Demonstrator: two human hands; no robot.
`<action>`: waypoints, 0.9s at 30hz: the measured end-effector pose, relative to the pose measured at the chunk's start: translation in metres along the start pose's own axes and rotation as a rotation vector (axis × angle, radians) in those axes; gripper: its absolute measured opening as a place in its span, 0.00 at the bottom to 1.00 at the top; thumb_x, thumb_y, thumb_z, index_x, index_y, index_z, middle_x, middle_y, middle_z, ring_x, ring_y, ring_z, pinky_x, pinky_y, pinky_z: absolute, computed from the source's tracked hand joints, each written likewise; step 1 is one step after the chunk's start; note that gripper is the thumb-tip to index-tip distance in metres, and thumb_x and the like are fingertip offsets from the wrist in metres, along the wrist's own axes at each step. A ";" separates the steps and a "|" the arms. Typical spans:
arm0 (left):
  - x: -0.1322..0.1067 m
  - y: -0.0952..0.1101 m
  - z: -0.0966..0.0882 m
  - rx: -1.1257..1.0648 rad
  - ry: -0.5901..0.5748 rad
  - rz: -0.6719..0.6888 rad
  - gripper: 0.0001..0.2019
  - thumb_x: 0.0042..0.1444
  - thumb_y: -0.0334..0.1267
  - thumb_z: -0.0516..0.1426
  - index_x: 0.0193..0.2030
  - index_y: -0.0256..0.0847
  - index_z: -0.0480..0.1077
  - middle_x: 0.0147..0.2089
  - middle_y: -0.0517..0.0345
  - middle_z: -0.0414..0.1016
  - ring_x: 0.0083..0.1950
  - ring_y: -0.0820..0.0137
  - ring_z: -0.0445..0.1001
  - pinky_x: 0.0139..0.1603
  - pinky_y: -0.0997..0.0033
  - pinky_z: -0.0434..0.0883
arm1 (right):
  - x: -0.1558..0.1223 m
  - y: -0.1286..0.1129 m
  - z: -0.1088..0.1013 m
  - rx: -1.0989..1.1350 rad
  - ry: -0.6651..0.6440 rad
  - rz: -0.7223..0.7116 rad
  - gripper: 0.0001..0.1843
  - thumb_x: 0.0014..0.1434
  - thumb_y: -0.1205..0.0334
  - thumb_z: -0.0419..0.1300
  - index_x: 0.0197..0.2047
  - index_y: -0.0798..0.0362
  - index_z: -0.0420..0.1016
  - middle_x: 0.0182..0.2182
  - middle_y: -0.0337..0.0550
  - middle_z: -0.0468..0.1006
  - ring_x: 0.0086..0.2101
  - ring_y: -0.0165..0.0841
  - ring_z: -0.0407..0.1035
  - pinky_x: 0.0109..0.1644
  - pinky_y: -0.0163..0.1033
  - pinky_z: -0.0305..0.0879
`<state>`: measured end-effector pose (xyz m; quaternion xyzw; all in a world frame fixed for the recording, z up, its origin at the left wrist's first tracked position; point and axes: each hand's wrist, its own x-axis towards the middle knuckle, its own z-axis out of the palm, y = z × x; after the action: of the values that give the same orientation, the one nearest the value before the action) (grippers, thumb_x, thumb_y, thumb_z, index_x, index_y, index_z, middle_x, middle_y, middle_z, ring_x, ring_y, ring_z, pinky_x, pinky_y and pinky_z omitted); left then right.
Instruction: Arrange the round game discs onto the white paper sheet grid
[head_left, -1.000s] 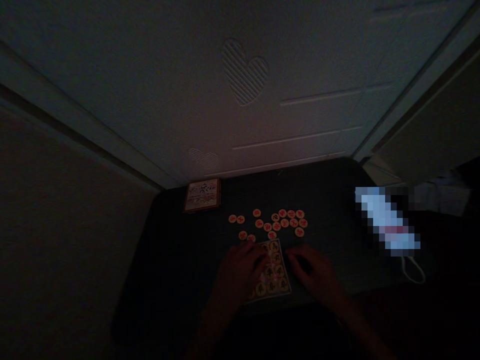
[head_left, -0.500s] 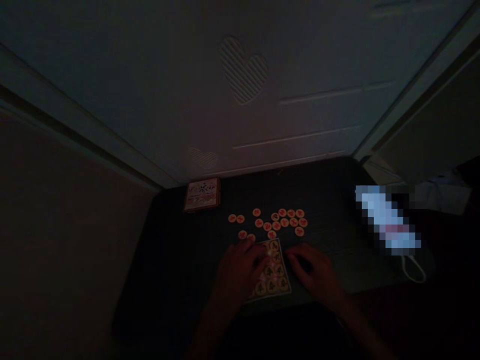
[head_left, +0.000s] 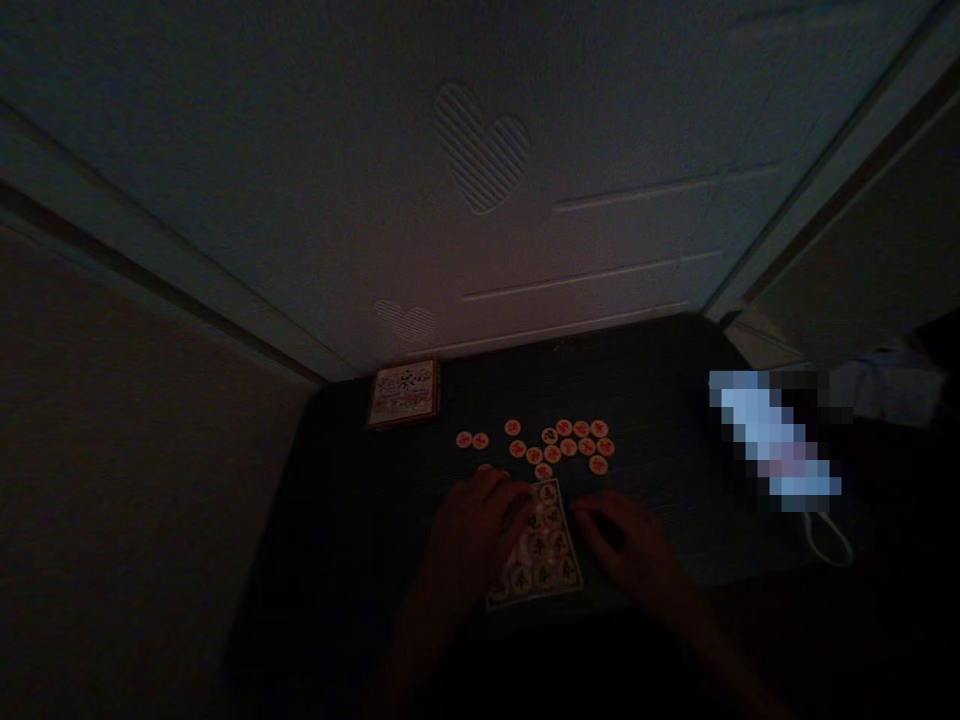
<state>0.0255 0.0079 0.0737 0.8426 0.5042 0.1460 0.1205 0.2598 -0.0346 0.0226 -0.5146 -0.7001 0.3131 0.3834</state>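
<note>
The scene is very dim. A small pale tray [head_left: 571, 582] on the dark table [head_left: 660, 400] holds rows of round game discs with dark characters. My left hand [head_left: 474, 532] lies over the tray's left side, its fingertips reaching past the top left corner onto the loose discs there; its fingers are bent and too dark to read. My right hand [head_left: 628, 545] rests flat on the table just right of the tray, fingers pointing at its edge. Several loose discs [head_left: 568, 446] with red characters lie scattered behind the tray.
A small printed box lid [head_left: 403, 392] lies at the table's back left corner. A light blurred object [head_left: 776, 447] and a white cord loop [head_left: 829, 540] sit at the right. A panelled wall with heart shapes [head_left: 480, 145] rises behind the table.
My left hand has slid up and left from the tray, and now covers the two loose discs by its top left corner. My right hand has barely moved.
</note>
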 end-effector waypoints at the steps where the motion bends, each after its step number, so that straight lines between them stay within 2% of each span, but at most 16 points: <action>1: 0.006 -0.003 -0.003 0.001 0.009 0.014 0.08 0.68 0.40 0.57 0.49 0.45 0.77 0.47 0.55 0.79 0.48 0.62 0.77 0.49 0.58 0.74 | 0.000 0.000 0.000 -0.001 -0.003 0.002 0.09 0.69 0.61 0.56 0.47 0.47 0.78 0.40 0.42 0.82 0.41 0.36 0.77 0.47 0.41 0.73; 7: 0.056 -0.019 -0.012 -0.019 0.029 0.085 0.08 0.68 0.37 0.57 0.50 0.44 0.75 0.50 0.54 0.80 0.52 0.63 0.76 0.55 0.58 0.73 | -0.001 0.002 0.001 0.023 0.005 0.008 0.09 0.69 0.61 0.56 0.48 0.47 0.78 0.40 0.42 0.82 0.41 0.36 0.77 0.46 0.40 0.73; 13: 0.095 -0.011 -0.003 -0.033 -0.110 0.146 0.07 0.67 0.39 0.59 0.48 0.46 0.77 0.49 0.57 0.81 0.50 0.63 0.77 0.52 0.61 0.72 | -0.001 0.001 0.002 0.023 0.032 0.025 0.09 0.70 0.62 0.56 0.47 0.47 0.78 0.40 0.41 0.83 0.40 0.35 0.77 0.47 0.40 0.72; 17: 0.105 -0.005 0.003 -0.021 -0.145 0.141 0.05 0.65 0.37 0.60 0.44 0.46 0.78 0.47 0.58 0.81 0.49 0.64 0.78 0.50 0.64 0.71 | 0.000 -0.001 0.000 0.050 0.035 0.012 0.09 0.70 0.62 0.56 0.46 0.48 0.78 0.39 0.42 0.82 0.39 0.35 0.77 0.45 0.39 0.72; 27: 0.112 0.002 0.002 0.058 -0.200 0.005 0.07 0.61 0.43 0.63 0.44 0.46 0.79 0.43 0.58 0.84 0.45 0.62 0.81 0.50 0.61 0.71 | -0.001 -0.001 0.000 0.045 0.041 0.010 0.09 0.69 0.63 0.57 0.46 0.48 0.79 0.40 0.42 0.83 0.40 0.35 0.77 0.46 0.39 0.73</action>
<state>0.0782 0.1063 0.0866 0.8574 0.4915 0.0468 0.1453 0.2597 -0.0352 0.0230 -0.5157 -0.6823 0.3202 0.4074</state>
